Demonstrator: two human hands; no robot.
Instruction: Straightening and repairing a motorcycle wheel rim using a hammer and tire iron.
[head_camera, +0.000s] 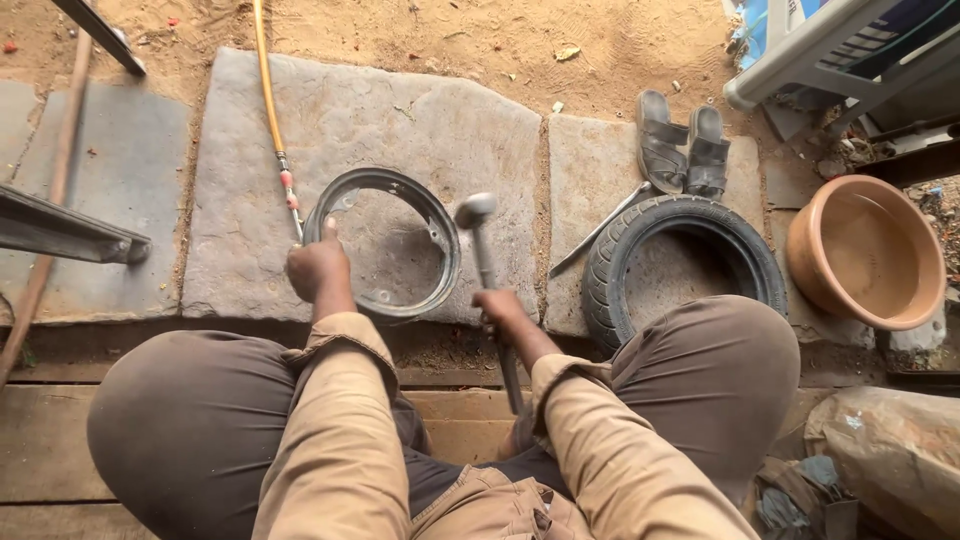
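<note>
View: looking down from the head onto bent knees in dark brown trousers and tan sleeves, seated at the edge of a stone slab (400, 130) set in sandy ground.
Wheel rim: grey metal wheel rim (385, 243), ring-shaped, lying flat on the near part of the slab, just ahead of the knees.
Left hand: left hand (317, 268) on the near-left edge of the wheel rim, fingers (329, 230) curled over the metal, gripping it.
Right hand: right hand (500, 310) just right of the wheel rim, fingers closed around the handle of a hammer (486, 262).
Hammer: handle upright and slightly tilted, metal head (476, 210) raised over the right edge of the wheel rim; contact with the rim cannot be told.
Tyre: black rubber tyre (683, 265) lying flat to the right of the wheel rim, partly hidden by the right knee.
Metal bar: thin flat bar (598, 230) lying slantwise between the wheel rim and the tyre, one end touching the tyre.
Sandals: pair of dark sandals (683, 143) beyond the tyre, right of and farther than the wheel rim.
Basin: round terracotta-coloured basin (866, 250) well to the right of the wheel rim, past the tyre.
Hose: yellow hose (267, 90) running down to the left edge of the wheel rim, with a red fitting near its end.
Beam: grey metal beam (65, 230) well to the left of the wheel rim.
</note>
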